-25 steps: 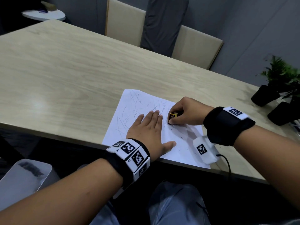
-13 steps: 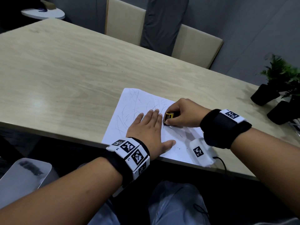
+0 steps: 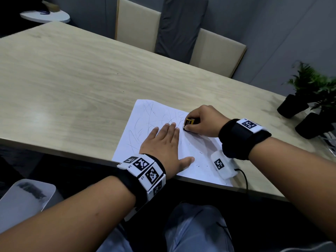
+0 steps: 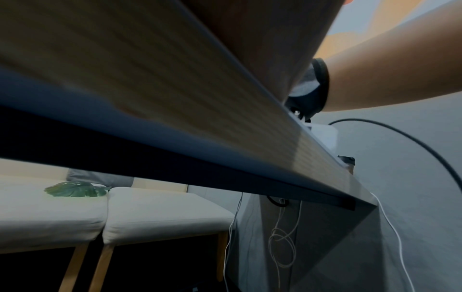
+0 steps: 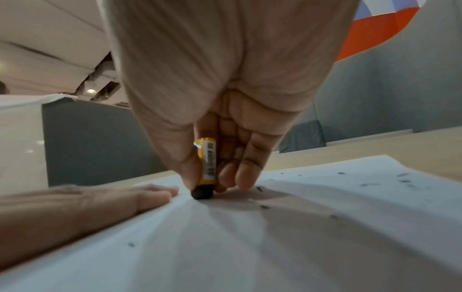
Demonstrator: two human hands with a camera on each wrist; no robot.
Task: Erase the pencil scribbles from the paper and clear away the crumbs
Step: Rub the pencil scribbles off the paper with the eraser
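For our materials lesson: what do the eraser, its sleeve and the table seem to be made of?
Eraser: likely rubber, matt black; it sheds dark crumbs.
Sleeve: probably printed card or paper, yellow, barcode on it.
Table: pale wood grain with a soft sheen, perhaps laminate; cannot tell solid from veneer.

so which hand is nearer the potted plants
Right. The right hand works on the paper's far right side, closer to the potted plants; the left hand lies flat further left.

Office meeting room: long wooden table (image 3: 76, 73), padded chairs (image 3: 138, 24), grey partition walls (image 3: 272, 33).
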